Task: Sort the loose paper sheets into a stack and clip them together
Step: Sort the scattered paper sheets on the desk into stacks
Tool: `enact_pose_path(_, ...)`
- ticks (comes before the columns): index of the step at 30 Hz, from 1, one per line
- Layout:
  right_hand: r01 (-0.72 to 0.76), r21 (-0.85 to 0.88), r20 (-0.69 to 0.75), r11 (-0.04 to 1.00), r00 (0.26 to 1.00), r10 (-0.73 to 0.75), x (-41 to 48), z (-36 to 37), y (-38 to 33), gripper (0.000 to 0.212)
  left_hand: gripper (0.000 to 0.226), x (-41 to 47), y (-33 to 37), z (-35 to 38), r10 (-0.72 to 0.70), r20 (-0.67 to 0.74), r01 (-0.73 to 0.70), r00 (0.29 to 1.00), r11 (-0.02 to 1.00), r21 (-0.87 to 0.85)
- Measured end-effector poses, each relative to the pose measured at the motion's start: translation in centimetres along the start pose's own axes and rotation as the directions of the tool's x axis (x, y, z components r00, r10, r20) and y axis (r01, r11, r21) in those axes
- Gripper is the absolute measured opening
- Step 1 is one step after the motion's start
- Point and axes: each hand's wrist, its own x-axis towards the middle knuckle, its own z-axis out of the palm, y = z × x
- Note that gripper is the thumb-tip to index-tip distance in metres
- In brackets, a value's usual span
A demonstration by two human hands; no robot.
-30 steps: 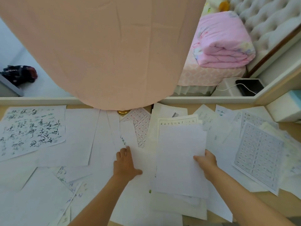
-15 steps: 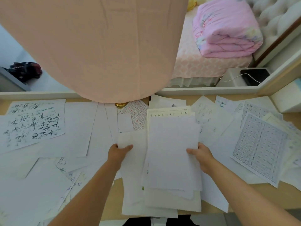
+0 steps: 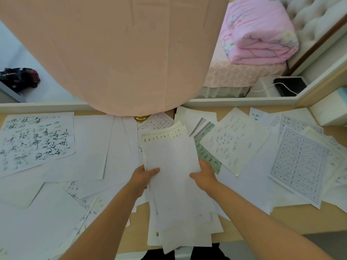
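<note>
Both hands grip a gathered stack of paper sheets at the near edge of the bench.

The left hand [image 3: 144, 175] clamps the left side of the stack [image 3: 174, 181], thumb on top, fingers hidden beneath; the right hand [image 3: 203, 174] pinches the right side the same way. Both forearms reach forward from the near edge, converging. The stack's lower end overhangs that edge. Loose sheets [image 3: 90, 147] cover the bench [image 3: 300, 218]. A calligraphy sheet [image 3: 36, 141] at the far left corner bears large brush characters, too blurred to read; a grid sheet [image 3: 300, 164] lies toward the right edge, its print too small to read.
</note>
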Motion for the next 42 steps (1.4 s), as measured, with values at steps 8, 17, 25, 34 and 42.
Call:
enact_pose_path(8,-0.076,0.364,0.076,0.928,0.996,0.051,-2.9,-4.4,-1.4,0.055,0.024,-2.5,3.1,-0.8,0.13,0.257,-0.124,0.958,0.991,-0.042)
enact_pose_path(17,0.307,0.346,-0.31,0.887,0.929,-0.201,-7.2,-10.0,-6.7,0.023,0.024,-8.2,10.4,6.4,0.437,0.029,-0.425,0.899,0.886,-0.185)
enact_pose_path(25,0.391,0.302,-0.318,0.869,0.901,-0.295,-9.1,-17.0,-4.7,0.048,0.051,-12.5,10.8,14.3,0.596,-0.071,-0.6,0.8,0.793,-0.101)
enact_pose_path(34,0.378,0.265,-0.27,0.887,0.912,-0.309,-8.2,-18.2,-1.6,0.059,0.04,-12.5,7.6,15.4,0.642,-0.12,-0.637,0.757,0.767,0.081)
enact_pose_path(42,0.288,0.269,-0.195,0.919,0.951,-0.241,-7.4,-16.2,-1.4,0.063,0.047,-11.1,6.1,16.3,0.585,-0.139,-0.573,0.799,0.811,0.117)
